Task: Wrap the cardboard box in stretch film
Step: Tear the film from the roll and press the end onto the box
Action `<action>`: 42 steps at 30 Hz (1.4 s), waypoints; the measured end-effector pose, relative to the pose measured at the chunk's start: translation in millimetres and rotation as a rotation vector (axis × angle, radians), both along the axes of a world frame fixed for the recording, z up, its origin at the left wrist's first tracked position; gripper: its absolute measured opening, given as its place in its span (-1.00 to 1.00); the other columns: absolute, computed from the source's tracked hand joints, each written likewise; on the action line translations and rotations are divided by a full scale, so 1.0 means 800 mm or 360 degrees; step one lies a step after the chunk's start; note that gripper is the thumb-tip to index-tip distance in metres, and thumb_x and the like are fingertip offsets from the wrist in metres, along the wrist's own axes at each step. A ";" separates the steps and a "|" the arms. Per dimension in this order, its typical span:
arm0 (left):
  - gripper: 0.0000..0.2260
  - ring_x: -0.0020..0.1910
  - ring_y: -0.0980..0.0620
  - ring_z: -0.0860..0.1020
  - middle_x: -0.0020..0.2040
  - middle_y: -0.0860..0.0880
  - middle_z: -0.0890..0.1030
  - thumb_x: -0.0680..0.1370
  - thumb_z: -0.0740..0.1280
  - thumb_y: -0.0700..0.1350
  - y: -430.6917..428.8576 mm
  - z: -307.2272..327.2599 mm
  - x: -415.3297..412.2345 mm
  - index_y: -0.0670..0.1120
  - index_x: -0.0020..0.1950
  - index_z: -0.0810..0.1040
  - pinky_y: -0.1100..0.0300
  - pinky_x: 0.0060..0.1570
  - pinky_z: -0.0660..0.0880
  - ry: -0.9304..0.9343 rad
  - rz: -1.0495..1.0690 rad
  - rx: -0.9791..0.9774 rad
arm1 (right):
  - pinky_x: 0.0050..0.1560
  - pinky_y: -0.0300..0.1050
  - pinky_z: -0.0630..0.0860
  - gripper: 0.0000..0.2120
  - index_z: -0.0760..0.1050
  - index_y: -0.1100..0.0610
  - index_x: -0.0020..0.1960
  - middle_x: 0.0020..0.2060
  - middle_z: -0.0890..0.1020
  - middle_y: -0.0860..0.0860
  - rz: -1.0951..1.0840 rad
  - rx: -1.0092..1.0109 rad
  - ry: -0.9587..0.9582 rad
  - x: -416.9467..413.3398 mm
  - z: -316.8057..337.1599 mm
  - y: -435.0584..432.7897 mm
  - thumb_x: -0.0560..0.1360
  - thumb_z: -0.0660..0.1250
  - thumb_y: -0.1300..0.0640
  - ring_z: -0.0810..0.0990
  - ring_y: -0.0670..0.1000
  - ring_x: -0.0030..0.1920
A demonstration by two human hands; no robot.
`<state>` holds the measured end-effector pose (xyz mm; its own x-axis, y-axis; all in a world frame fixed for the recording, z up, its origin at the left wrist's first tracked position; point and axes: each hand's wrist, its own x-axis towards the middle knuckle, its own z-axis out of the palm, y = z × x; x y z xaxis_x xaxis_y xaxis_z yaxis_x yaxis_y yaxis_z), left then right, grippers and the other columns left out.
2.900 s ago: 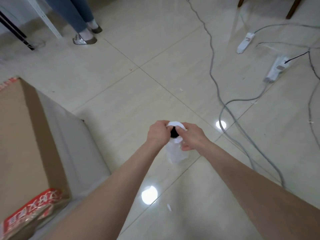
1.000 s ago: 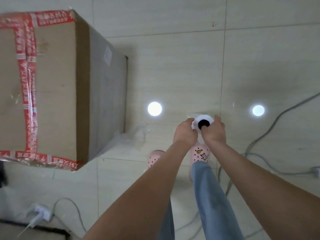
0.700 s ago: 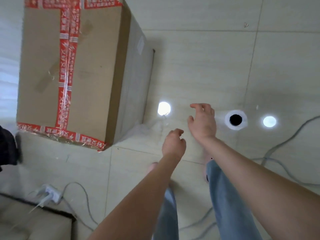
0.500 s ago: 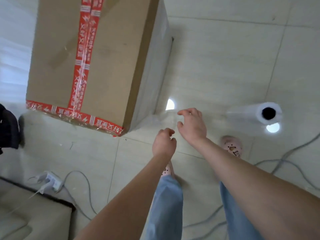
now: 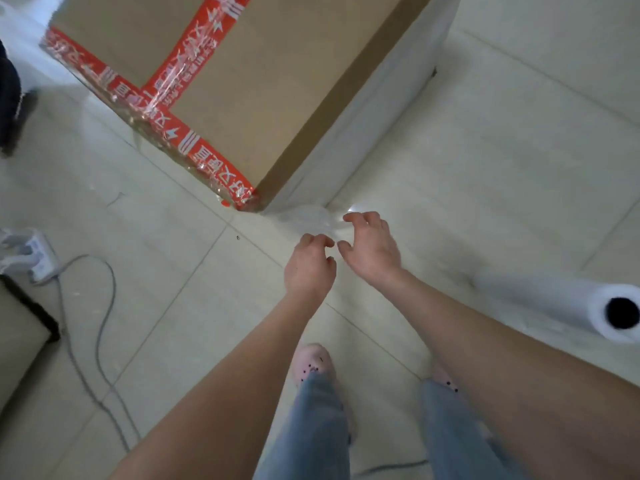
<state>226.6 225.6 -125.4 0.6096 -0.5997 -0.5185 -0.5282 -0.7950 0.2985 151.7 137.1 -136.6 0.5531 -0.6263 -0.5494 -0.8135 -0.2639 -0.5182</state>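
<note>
View from above, looking down at a tiled floor [image 5: 502, 150]. A large cardboard box [image 5: 249, 84], sealed with red printed tape [image 5: 194, 154], fills the upper left. The side of the box facing right looks pale and cloudy, so it seems to be already covered with stretch film [image 5: 391, 98]. From the box's nearest bottom corner a crumpled strand of film runs away from the box along the floor, towards the film roll [image 5: 554, 299], which lies on its side well to the right of the box. Two bare arms reach in from below. The left hand [image 5: 308, 271] and right hand [image 5: 374, 258] are close together just beside that corner, over the strand. The right fingers [image 5: 353, 218] are bent and spread apart like a claw, holding nothing that can be seen. The left fingers [image 5: 313, 239] are curled inward, and it is not clear whether they pinch the clear film. The person's pink shoes [image 5: 313, 362] stand below the hands. A power strip [image 5: 31, 258] and grey cable [image 5: 104, 306] lie to the left of the box. The likely risks are these: the thin strand could tear or bunch into a rope if it is grabbed unevenly, the loose roll could roll further from the box and pull the film slack, and the cable near the feet could trip the person.
</note>
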 end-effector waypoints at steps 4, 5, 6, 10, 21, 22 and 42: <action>-0.75 0.18 0.00 0.46 0.21 -0.01 0.45 0.55 0.23 -0.20 -0.020 -0.068 -0.008 -0.06 0.21 0.48 0.14 -0.08 0.43 -0.0101 -0.0190 -0.0061 | 0.23 -0.04 0.39 -0.55 0.33 0.04 0.40 0.34 0.34 0.06 -0.0002 -0.0096 -0.0060 -0.009 -0.069 -0.012 0.55 0.25 -0.03 0.30 0.08 0.36; -0.76 0.19 0.01 0.45 0.20 -0.01 0.44 0.55 0.22 -0.20 -0.024 -0.082 -0.006 -0.06 0.21 0.48 0.14 -0.07 0.43 -0.0144 -0.0233 -0.0081 | 0.24 -0.04 0.39 -0.55 0.34 0.04 0.40 0.34 0.35 0.06 0.0002 -0.0111 -0.0082 -0.009 -0.086 -0.015 0.55 0.25 -0.04 0.31 0.08 0.36; -0.75 0.20 0.01 0.44 0.20 0.00 0.44 0.55 0.22 -0.21 -0.027 -0.095 -0.003 -0.06 0.21 0.48 0.13 -0.06 0.44 -0.0194 -0.0281 -0.0109 | 0.24 -0.04 0.39 -0.56 0.34 0.04 0.39 0.34 0.36 0.06 -0.0001 -0.0124 -0.0112 -0.009 -0.103 -0.018 0.55 0.24 -0.04 0.31 0.08 0.36; -0.70 0.16 -0.03 0.48 0.14 -0.03 0.51 0.48 0.29 -0.25 -0.029 -0.138 0.018 -0.08 0.20 0.52 0.15 -0.23 0.38 -0.0505 -0.0628 -0.0310 | 0.23 -0.07 0.37 -0.61 0.39 0.04 0.36 0.33 0.37 0.06 0.0041 -0.0187 -0.0290 -0.004 -0.152 -0.032 0.54 0.22 0.08 0.33 0.07 0.34; -0.48 -0.08 -0.08 0.56 -0.02 -0.09 0.56 0.28 0.52 0.16 -0.024 -0.117 0.076 -0.14 0.07 0.54 0.14 -0.23 0.48 -0.1160 -0.2014 -0.0090 | 0.30 -0.14 0.29 -0.61 0.47 0.04 0.26 0.20 0.50 0.05 0.0408 -0.0479 -0.0621 0.032 -0.224 -0.079 0.50 0.31 -0.11 0.38 0.07 0.29; -0.38 0.08 -0.08 0.49 0.13 -0.08 0.50 0.34 0.44 0.25 -0.021 -0.112 0.080 -0.14 0.21 0.45 0.10 -0.05 0.45 -0.1183 -0.2092 0.0279 | 0.30 -0.14 0.29 -0.60 0.47 0.03 0.27 0.21 0.49 0.05 0.0442 -0.0501 -0.0639 0.035 -0.227 -0.079 0.50 0.30 -0.13 0.38 0.07 0.30; -0.69 0.12 -0.10 0.53 0.11 -0.02 0.58 0.53 0.30 0.12 -0.121 -0.041 0.055 0.02 0.21 0.44 0.13 -0.12 0.41 -0.1096 -0.1530 0.0392 | 0.40 -0.16 0.21 -0.06 0.11 0.08 0.53 0.45 0.32 0.02 0.0636 -0.0056 -0.0769 -0.024 -0.165 -0.097 0.31 0.48 -0.19 0.28 -0.03 0.44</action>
